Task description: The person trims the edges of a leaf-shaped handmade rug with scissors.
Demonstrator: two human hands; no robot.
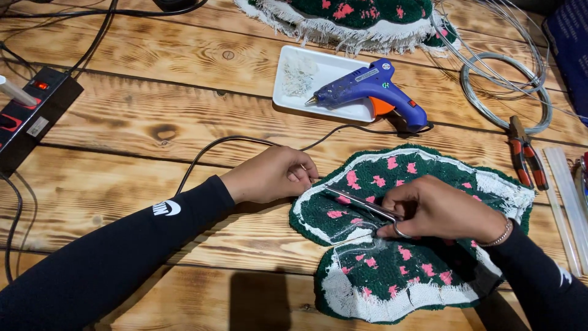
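On green rug piece (392, 245): scissors (361, 204) in right hand (438, 208), tips pointing up-left.

Counting what is lying on the wooden worktop (153, 116), kind by kind.

Two hands are showing, left (272, 175) and right (438, 208); two green tufted pieces with pink spots, one at centre right (392, 257) and one at the top edge (349, 15); one pair of scissors (361, 205); one blue glue gun (373, 89); one white tray (331, 70); one wire coil (505, 92); one pair of pliers (527, 156); one power strip (33, 116) at upper left.
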